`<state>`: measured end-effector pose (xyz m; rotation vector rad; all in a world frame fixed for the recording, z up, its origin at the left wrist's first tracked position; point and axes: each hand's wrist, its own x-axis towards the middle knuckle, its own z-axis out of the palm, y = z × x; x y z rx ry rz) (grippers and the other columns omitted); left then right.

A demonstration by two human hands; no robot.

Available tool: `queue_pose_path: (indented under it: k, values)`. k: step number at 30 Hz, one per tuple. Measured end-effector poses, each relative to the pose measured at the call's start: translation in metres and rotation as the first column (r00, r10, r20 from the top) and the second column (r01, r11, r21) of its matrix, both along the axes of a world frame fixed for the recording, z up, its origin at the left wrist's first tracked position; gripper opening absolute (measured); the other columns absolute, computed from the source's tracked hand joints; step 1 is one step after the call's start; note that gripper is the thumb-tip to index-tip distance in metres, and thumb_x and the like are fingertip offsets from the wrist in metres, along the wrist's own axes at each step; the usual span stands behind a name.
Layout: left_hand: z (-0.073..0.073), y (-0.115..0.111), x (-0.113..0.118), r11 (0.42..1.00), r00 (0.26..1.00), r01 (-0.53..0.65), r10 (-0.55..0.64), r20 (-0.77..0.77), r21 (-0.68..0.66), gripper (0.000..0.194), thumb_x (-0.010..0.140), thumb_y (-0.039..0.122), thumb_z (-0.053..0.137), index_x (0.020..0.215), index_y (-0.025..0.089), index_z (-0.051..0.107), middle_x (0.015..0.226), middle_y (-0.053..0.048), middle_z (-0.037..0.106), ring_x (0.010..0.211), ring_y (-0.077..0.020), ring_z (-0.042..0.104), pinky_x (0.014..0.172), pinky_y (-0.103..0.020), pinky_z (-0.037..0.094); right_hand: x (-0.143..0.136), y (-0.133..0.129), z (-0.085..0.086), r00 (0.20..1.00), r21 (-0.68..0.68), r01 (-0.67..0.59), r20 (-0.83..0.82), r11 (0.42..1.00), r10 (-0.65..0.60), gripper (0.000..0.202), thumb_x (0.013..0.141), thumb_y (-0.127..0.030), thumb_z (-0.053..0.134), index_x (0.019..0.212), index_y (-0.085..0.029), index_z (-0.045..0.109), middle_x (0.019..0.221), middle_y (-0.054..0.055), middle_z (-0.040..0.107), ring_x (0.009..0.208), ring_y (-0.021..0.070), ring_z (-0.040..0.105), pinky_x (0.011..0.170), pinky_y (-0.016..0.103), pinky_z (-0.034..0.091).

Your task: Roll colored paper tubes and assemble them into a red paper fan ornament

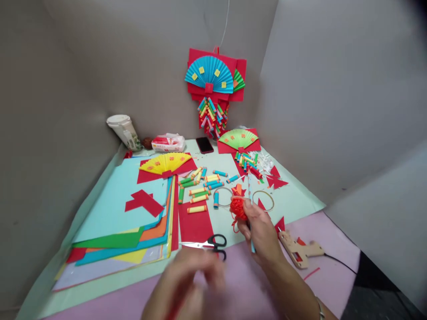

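Note:
My right hand (263,233) is closed on a wound bundle of red cord (238,208), with a loose loop hanging below it. A thin pale-blue stick (252,245) shows under the same hand; whether it is gripped too is hard to see. Nearer to me, my left hand (188,284) is smeared by motion, its fingers curled. A red streak lies beneath it, too blurred to name. Just beyond the left hand are black-handled scissors (216,241), partly covered. Small rolled paper tubes (199,198) in yellow, green and blue lie ahead of both hands.
A hot glue gun (298,250) with a cable lies at right. Stacked coloured paper (116,200) and a yellow paper fan (167,163) are at left. Behind are a green fan (239,138), a phone (204,145), tissues (168,142), a cup (124,132) and a hanging fan decoration (209,73).

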<state>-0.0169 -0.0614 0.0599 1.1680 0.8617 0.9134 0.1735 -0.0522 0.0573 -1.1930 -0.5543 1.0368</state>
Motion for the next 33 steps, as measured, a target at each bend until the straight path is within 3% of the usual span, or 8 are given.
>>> queue_pose_path:
  k: [7,10,13,15,19,23,27,33]
  values:
    - [0.005,0.050,0.061,0.985,0.993,0.108,-0.114,-0.039,-0.134,0.031,0.087,0.045,0.062,0.106,0.020,0.058,0.075,0.001,0.060,0.069,-0.0153,0.056,0.066,-0.028,0.044,-0.006,0.000,-0.021,0.957,-0.040,-0.090,0.272,0.995,0.098,0.040,0.084,-0.044,0.064,0.116,-0.019,0.062,0.064,-0.004,0.051,0.055,0.0117,0.047,0.054,0.024,0.043]
    - [0.003,0.058,0.067,0.968,0.987,0.160,-0.160,0.013,-0.191,0.029,0.085,0.045,0.064,0.100,0.021,0.058,0.073,0.002,0.060,0.067,-0.0141,0.055,0.069,-0.028,0.044,-0.005,0.000,-0.028,0.912,-0.015,-0.060,0.405,0.998,0.061,0.036,0.085,-0.038,0.062,0.117,-0.021,0.063,0.075,-0.001,0.058,0.059,0.0129,0.053,0.061,0.027,0.048]
    - [0.004,0.065,0.066,0.935,0.977,0.214,-0.199,0.081,-0.282,0.025,0.084,0.040,0.067,0.098,0.020,0.061,0.079,0.001,0.063,0.070,-0.0128,0.056,0.069,-0.026,0.045,-0.002,0.001,-0.032,0.810,0.076,-0.016,0.586,0.997,-0.032,0.033,0.081,-0.029,0.066,0.113,-0.024,0.067,0.100,0.004,0.064,0.084,0.0176,0.061,0.080,0.031,0.051]
    - [0.005,0.068,0.062,0.913,0.972,0.226,-0.190,0.138,-0.339,0.019,0.084,0.034,0.069,0.096,0.020,0.063,0.081,0.001,0.064,0.072,-0.0121,0.057,0.068,-0.024,0.046,-0.001,0.002,-0.032,0.805,0.083,-0.058,0.593,0.995,-0.003,0.036,0.080,-0.029,0.067,0.116,-0.024,0.066,0.110,0.006,0.064,0.098,0.0209,0.062,0.089,0.033,0.049]
    - [0.006,0.074,0.052,0.881,0.951,0.241,-0.132,0.279,-0.407,0.015,0.081,0.023,0.072,0.095,0.018,0.070,0.083,-0.001,0.066,0.072,-0.0111,0.060,0.068,-0.022,0.050,-0.002,0.001,-0.029,0.894,0.003,-0.219,0.402,0.976,0.200,0.054,0.083,-0.039,0.066,0.132,-0.023,0.055,0.124,0.008,0.063,0.108,0.0228,0.062,0.091,0.033,0.050]
    - [0.010,0.083,0.037,0.858,0.937,0.205,-0.033,0.348,-0.471,0.011,0.077,0.017,0.075,0.087,0.013,0.073,0.085,-0.006,0.070,0.072,-0.0149,0.065,0.068,-0.024,0.056,-0.005,0.002,-0.027,0.902,-0.054,-0.315,0.293,0.948,0.316,0.047,0.080,-0.039,0.068,0.123,-0.022,0.061,0.104,0.005,0.068,0.098,0.0205,0.064,0.083,0.030,0.051]
    - [0.014,0.096,0.024,0.847,0.925,0.020,0.186,0.331,-0.532,0.003,0.077,0.009,0.070,0.078,0.012,0.071,0.082,-0.007,0.069,0.073,-0.0191,0.068,0.069,-0.029,0.060,-0.007,0.002,-0.029,0.902,-0.184,-0.282,0.283,0.942,0.325,0.031,0.078,-0.034,0.069,0.105,-0.020,0.066,0.077,-0.002,0.058,0.066,0.0126,0.058,0.063,0.025,0.048]
    - [0.029,0.118,0.010,0.856,0.833,-0.139,0.373,0.410,-0.497,0.016,0.086,0.007,0.054,0.075,0.010,0.065,0.081,-0.010,0.064,0.072,-0.0163,0.065,0.067,-0.026,0.060,-0.005,0.003,-0.028,0.893,-0.197,-0.232,0.346,0.953,0.289,0.024,0.080,-0.034,0.065,0.099,-0.020,0.066,0.071,-0.003,0.056,0.062,0.0118,0.054,0.060,0.023,0.044]
